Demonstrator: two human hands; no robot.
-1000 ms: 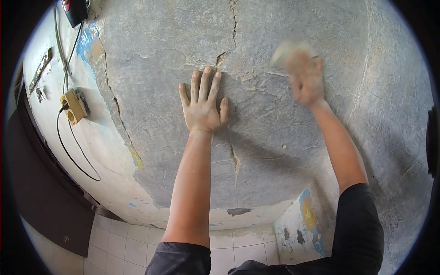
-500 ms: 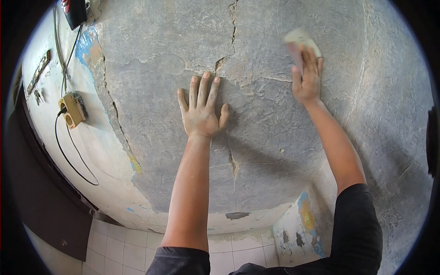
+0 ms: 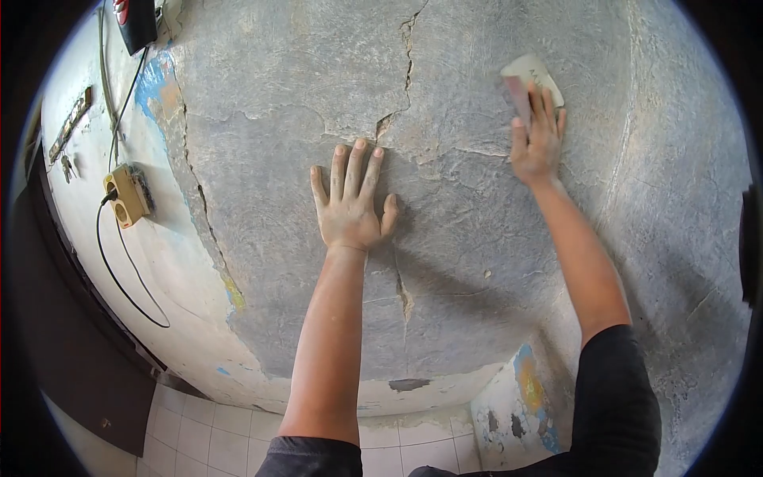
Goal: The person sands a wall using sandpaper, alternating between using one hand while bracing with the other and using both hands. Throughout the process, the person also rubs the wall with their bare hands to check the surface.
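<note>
My left hand (image 3: 350, 208) lies flat on a grey, rough plaster wall (image 3: 262, 199), its fingers spread just below a crack (image 3: 385, 125). Farther right and higher up, my right hand (image 3: 538, 145) presses a folded piece of sandpaper (image 3: 537, 75) to the wall. The sandpaper's pale back carries printed marks, and a pinkish face shows at its left edge. Part of it is hidden under my fingers.
On the left, a yellow socket box (image 3: 127, 199) with a plugged-in black cable (image 3: 119, 288) is fixed to white wall. Keys (image 3: 68, 167) hang above it. Below are floor tiles (image 3: 195, 433) and a low ledge with peeling paint (image 3: 509, 405).
The view has shifted slightly, so the wall appears lower. My right hand and the sandpaper have moved a little up the wall, and their blur is gone. My left hand stays in place.
</note>
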